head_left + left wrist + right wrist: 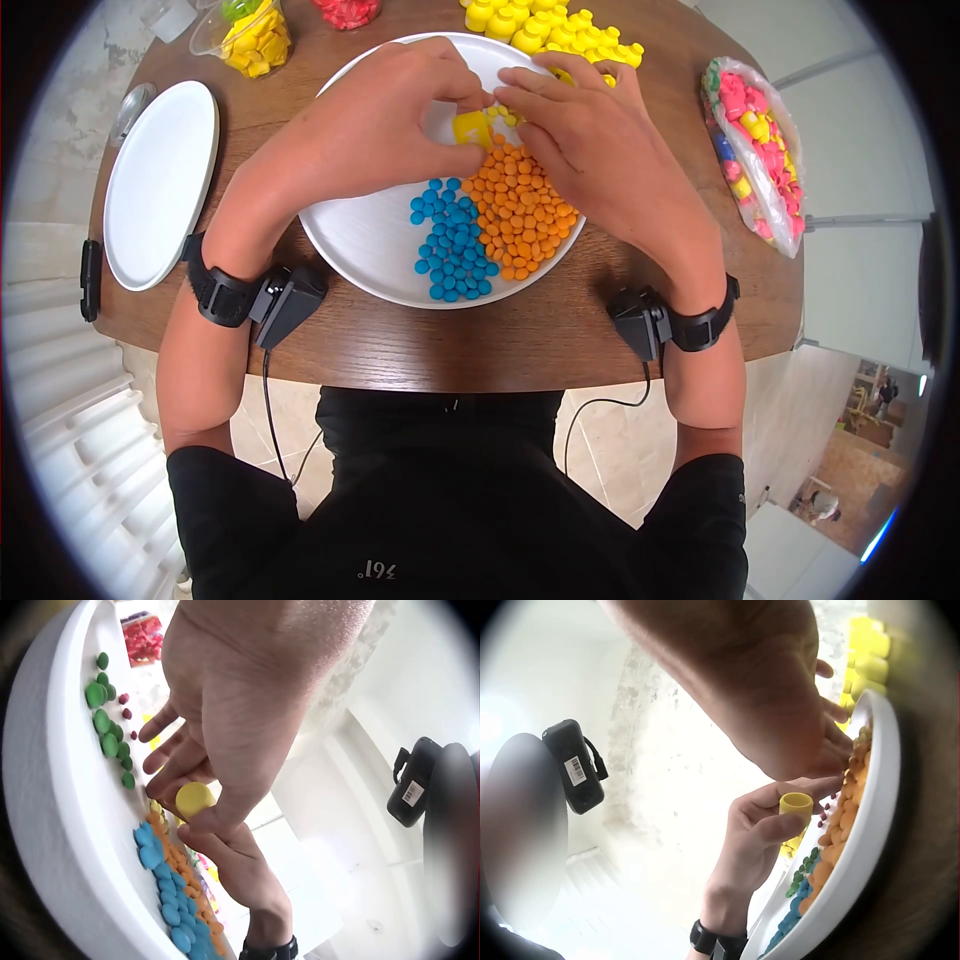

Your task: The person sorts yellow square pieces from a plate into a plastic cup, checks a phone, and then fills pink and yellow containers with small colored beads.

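Over a round white plate [345, 235], my left hand [385, 120] pinches a small yellow container [472, 130] between thumb and fingers; its round open end [796, 801] shows in the right wrist view. My right hand [605, 140] reaches in from the other side, fingers extended low over a few yellow candies [505, 114], its fingertips close to the left hand's. Nearer the body lie a heap of orange candies [520, 210] and a group of blue candies [455, 245]. Green candies [109, 739] and small dark red candies [126, 713] show in the left wrist view, hidden from the head view.
Rows of yellow bottles [550, 28] stand behind the plate. A bag of pink and yellow pieces [762, 150] lies at right. An oval-looking white plate [160, 185] is at left, a tub of yellow pieces [258, 45] and red pieces [348, 10] at the back.
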Demonstrator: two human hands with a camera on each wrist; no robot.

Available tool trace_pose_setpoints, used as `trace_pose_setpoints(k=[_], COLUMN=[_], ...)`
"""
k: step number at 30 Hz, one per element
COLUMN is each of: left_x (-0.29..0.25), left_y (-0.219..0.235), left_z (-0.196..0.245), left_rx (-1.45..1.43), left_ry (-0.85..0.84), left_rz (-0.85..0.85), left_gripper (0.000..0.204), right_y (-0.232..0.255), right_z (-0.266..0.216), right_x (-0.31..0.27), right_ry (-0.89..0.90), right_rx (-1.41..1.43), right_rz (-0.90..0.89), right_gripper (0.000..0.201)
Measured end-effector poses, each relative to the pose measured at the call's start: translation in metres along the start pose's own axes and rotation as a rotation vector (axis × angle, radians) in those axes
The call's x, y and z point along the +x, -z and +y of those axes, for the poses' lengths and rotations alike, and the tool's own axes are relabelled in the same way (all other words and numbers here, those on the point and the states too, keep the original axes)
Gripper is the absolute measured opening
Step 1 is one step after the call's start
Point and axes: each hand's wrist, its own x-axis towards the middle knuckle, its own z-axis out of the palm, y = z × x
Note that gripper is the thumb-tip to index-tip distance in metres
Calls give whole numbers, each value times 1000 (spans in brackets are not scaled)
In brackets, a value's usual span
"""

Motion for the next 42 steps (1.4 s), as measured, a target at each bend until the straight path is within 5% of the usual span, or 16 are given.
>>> trace_pose_setpoints(k=[15, 20, 23, 25, 28, 39, 42], left_x=[0, -1, 1, 6, 12, 1, -1], left_y=[-4, -13, -10, -4, 1, -6, -7], left_z=[9, 4, 13, 20, 25, 9, 9], left_rx=[-126, -60, -30, -112, -131, -171, -101], left_ry=[93, 21, 17, 213, 238, 147, 97], left_rz=[-81, -2, -51, -237, -347, -215, -166], left_gripper=[39, 42, 49, 57, 61, 59, 59], right_y=[36, 31, 26, 23, 21, 36, 33], right_z=[-7, 3, 8, 10, 10, 7, 11], right_x=[-5, -1, 1, 3, 4, 4, 3], right_ry=[-107, -215, -225, -246, -208, -324, -308], right_rx=[100, 260, 289, 296, 271, 333, 344], right_rz=[-151, -58, -35, -38, -62, -178, -92], right_gripper=[28, 28, 29, 29, 30, 32, 31])
